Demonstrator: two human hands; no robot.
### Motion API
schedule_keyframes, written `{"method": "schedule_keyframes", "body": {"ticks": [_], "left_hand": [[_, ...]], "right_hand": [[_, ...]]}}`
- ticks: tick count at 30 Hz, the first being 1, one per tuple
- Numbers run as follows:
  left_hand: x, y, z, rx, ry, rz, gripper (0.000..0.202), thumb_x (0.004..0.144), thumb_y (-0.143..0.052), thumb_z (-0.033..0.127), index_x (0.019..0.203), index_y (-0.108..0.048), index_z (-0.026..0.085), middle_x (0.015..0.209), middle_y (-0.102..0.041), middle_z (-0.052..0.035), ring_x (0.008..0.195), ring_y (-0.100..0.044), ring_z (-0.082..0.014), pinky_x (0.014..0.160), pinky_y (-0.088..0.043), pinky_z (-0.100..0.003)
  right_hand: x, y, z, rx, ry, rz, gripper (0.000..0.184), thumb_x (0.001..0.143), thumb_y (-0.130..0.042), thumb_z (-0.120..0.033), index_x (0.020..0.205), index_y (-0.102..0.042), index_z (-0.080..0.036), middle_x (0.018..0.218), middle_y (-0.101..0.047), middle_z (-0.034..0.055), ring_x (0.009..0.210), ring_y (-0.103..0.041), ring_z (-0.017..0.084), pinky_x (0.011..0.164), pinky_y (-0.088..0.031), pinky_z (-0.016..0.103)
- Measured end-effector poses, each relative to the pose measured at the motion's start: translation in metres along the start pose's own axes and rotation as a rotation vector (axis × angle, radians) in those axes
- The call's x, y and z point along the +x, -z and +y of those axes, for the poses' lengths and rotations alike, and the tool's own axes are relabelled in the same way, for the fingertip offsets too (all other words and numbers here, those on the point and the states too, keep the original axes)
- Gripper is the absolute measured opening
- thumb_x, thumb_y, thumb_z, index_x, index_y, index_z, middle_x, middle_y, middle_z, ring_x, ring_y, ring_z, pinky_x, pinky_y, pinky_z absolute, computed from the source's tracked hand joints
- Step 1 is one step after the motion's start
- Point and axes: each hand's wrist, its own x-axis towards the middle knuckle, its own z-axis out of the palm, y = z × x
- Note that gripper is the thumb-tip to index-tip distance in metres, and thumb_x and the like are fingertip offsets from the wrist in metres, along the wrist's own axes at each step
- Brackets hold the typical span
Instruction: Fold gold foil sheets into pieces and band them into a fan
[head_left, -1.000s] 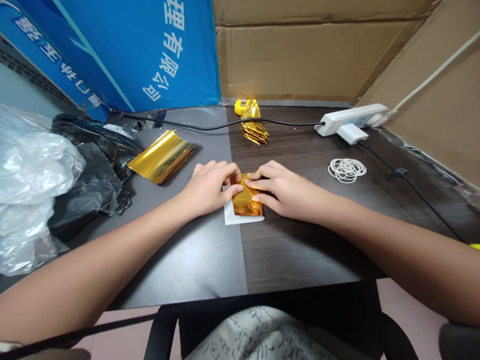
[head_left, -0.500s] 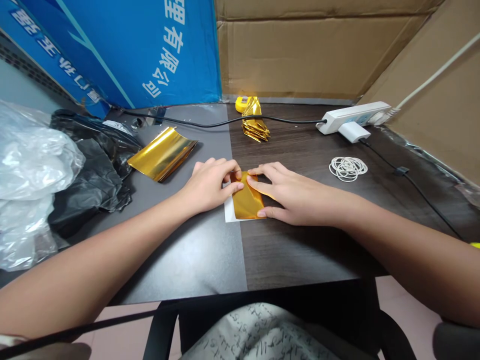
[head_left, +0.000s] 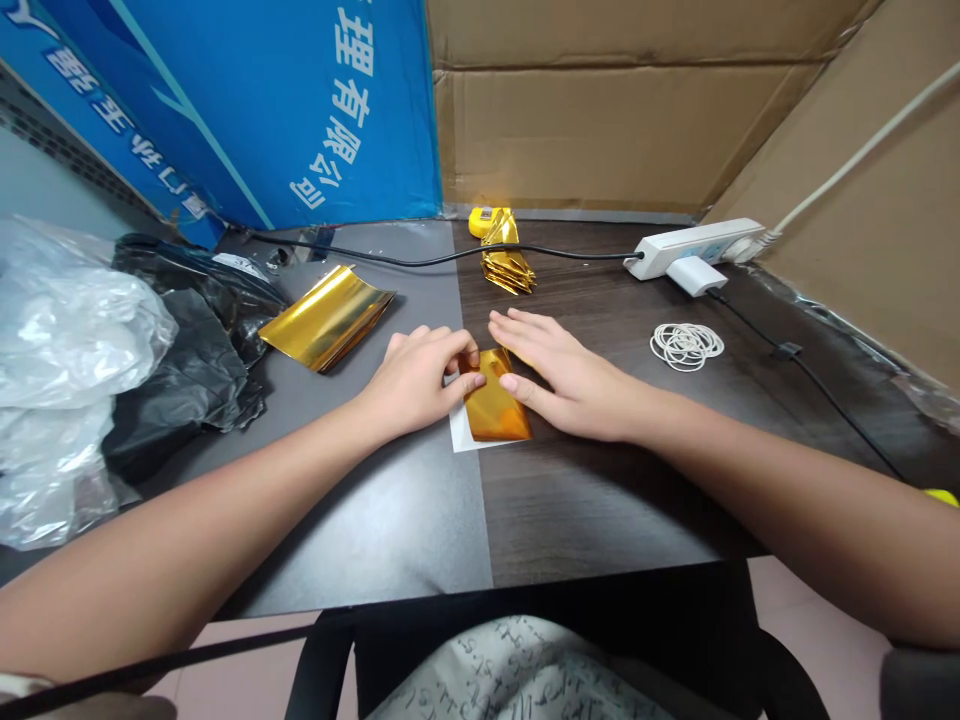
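Note:
A small sheet of gold foil paper [head_left: 495, 408] lies on the desk, with a white paper edge [head_left: 460, 434] showing along its left and bottom. My left hand [head_left: 417, 380] is at the sheet's upper left, its fingers curled and its thumb and index fingertip closed on that edge. Lying over the right side of the foil, my right hand [head_left: 574, 378] is open: its fingers stretch flat and forward and its thumb rests on the foil. The palm covers part of the right edge.
A stack of gold sheets [head_left: 328, 318] lies at left by black and clear plastic bags [head_left: 75, 330]. Folded gold pieces [head_left: 507, 265] sit behind, beside a yellow tape measure [head_left: 480, 221]. A white power strip [head_left: 694, 245], black cable and white rubber bands [head_left: 686, 346] are at right.
My right hand's fingers have straightened and slid a little forward, and its thumb has moved up from the foil's lower right. My left hand has stayed on the upper left edge.

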Motion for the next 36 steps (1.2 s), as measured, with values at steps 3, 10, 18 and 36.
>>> {"method": "schedule_keyframes", "body": {"ticks": [3, 10, 18, 36], "left_hand": [[-0.001, 0.0, 0.0, 0.017, -0.016, 0.006, 0.017, 0.093, -0.063, 0.039, 0.098, -0.062, 0.023, 0.089, -0.066, -0.0006, 0.088, -0.055, -0.0219, 0.075, -0.027, -0.033], [0.005, 0.008, -0.009, -0.035, -0.031, -0.091, 0.027, 0.086, -0.072, 0.04, 0.095, -0.056, 0.021, 0.085, -0.065, 0.001, 0.088, -0.057, -0.021, 0.082, -0.029, -0.033], [-0.001, 0.018, -0.01, 0.045, -0.189, -0.181, 0.022, 0.09, -0.062, 0.042, 0.091, -0.055, 0.02, 0.096, -0.061, -0.0021, 0.094, -0.052, -0.0225, 0.086, -0.03, -0.036], [-0.007, 0.019, -0.009, 0.133, -0.212, -0.311, 0.067, 0.07, -0.07, 0.077, 0.097, -0.049, 0.019, 0.104, -0.048, -0.0066, 0.095, -0.043, -0.0266, 0.084, -0.035, -0.039]], "right_hand": [[0.0, -0.011, -0.005, -0.144, 0.021, -0.121, 0.073, 0.103, -0.034, -0.047, 0.155, -0.03, 0.005, 0.164, -0.022, 0.0264, 0.154, -0.019, 0.039, 0.124, -0.021, 0.062], [-0.002, -0.012, 0.0, -0.2, 0.081, -0.186, 0.084, 0.101, -0.033, -0.063, 0.157, -0.027, -0.001, 0.164, -0.017, 0.0264, 0.155, -0.017, 0.039, 0.121, -0.024, 0.065], [-0.006, -0.019, -0.008, -0.294, 0.105, -0.113, 0.081, 0.103, -0.032, -0.054, 0.151, -0.032, 0.011, 0.16, -0.023, 0.0325, 0.152, -0.024, 0.042, 0.121, -0.03, 0.061], [-0.008, -0.023, -0.013, -0.38, 0.085, -0.072, 0.078, 0.102, -0.034, -0.053, 0.151, -0.035, 0.008, 0.159, -0.028, 0.0322, 0.15, -0.029, 0.043, 0.12, -0.032, 0.057]]}}
